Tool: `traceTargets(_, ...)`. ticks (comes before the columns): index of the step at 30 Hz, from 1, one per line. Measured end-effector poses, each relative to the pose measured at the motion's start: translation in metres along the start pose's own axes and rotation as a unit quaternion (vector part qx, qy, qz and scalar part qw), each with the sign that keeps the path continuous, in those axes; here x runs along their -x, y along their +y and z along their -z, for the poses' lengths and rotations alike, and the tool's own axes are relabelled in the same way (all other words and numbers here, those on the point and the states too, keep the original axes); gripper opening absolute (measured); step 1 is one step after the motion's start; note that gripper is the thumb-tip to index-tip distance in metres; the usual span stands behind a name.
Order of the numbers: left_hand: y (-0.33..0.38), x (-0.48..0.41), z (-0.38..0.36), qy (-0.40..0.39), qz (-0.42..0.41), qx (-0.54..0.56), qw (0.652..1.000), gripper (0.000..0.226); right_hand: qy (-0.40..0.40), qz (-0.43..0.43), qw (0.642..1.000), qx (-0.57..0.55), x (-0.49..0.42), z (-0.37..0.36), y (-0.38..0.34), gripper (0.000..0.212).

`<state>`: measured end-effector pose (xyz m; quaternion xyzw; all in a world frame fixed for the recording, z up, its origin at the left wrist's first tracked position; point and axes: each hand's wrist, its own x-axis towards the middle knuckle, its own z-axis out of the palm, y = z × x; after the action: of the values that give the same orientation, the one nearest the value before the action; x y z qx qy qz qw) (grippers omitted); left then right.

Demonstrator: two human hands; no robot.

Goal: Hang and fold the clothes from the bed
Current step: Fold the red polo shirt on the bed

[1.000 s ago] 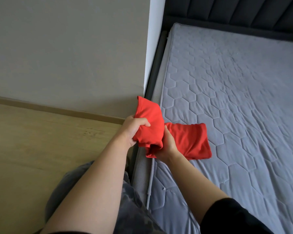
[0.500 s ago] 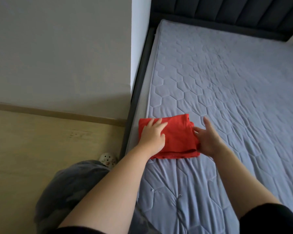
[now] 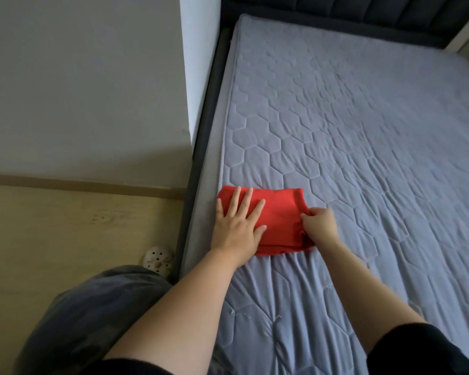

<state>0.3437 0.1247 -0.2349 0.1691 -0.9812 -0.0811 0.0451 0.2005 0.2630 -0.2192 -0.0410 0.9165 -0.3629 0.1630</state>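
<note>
Head view: my left hand (image 3: 238, 228) is pressing, fingers spread, on the red cloth (image 3: 280, 217) under it (folded small already), and my right hand (image 3: 320, 226) is pinching its edge. I am seeing no other clothes on the bed (image 3: 363, 125).

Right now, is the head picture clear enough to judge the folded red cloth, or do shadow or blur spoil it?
Head view: dim, even light, no glare; the folded red cloth and the left hand are sharp; the right hand pinching its edge is slightly soft; wide-angle bending curves the grey quilted mattress edges; soft shadow on the grey wall.
</note>
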Motion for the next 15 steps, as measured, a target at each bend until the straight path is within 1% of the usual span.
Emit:
traceTargets(3, 0.004, -0.002, -0.01, -0.046, 0.005, -0.012, 0.999, 0.065, -0.02, -0.013, 0.999, 0.03, -0.002, -0.009, 0.014, 0.016)
traceTargets(4, 0.004, -0.003, -0.014, -0.064, 0.01, -0.013, 0.998, 0.067, -0.028, -0.025, 0.999, 0.015, -0.004, -0.011, 0.016, 0.02)
traceTargets(6, 0.002, -0.006, -0.018, -0.096, 0.017, -0.015, 0.995, 0.07, -0.065, -0.066, 0.992, -0.084, -0.007, -0.009, 0.014, 0.033)
traceTargets(7, 0.0, -0.007, -0.019, -0.109, 0.016, -0.015, 0.994, 0.071, -0.109, -0.095, 0.979, -0.143, -0.007, -0.006, 0.01, 0.038)
traceTargets(8, -0.002, -0.008, -0.02, -0.118, 0.012, -0.013, 0.993, 0.071, -0.164, -0.127, 0.962, -0.179, -0.007, -0.003, 0.005, 0.04)
traceTargets(10, -0.008, -0.009, -0.018, -0.126, 0.005, 0.008, 0.992, 0.071, -0.263, -0.176, 0.931, -0.181, -0.004, 0.005, -0.006, 0.039)
traceTargets(12, -0.016, -0.009, -0.013, -0.11, 0.006, 0.067, 0.992, 0.068, -0.307, -0.197, 0.915, -0.174, -0.001, 0.009, -0.019, 0.028)
traceTargets(13, -0.02, -0.007, -0.01, -0.081, 0.015, 0.119, 0.989, 0.065, -0.309, -0.193, 0.915, -0.176, 0.0, 0.011, -0.028, 0.022)
traceTargets(14, -0.024, -0.005, -0.005, -0.031, 0.033, 0.186, 0.982, 0.061, -0.299, -0.174, 0.921, -0.181, 0.002, 0.014, -0.039, 0.019)
traceTargets(15, -0.027, -0.003, 0.001, 0.035, 0.062, 0.258, 0.964, 0.057, -0.281, -0.138, 0.931, -0.188, 0.004, 0.017, -0.049, 0.02)
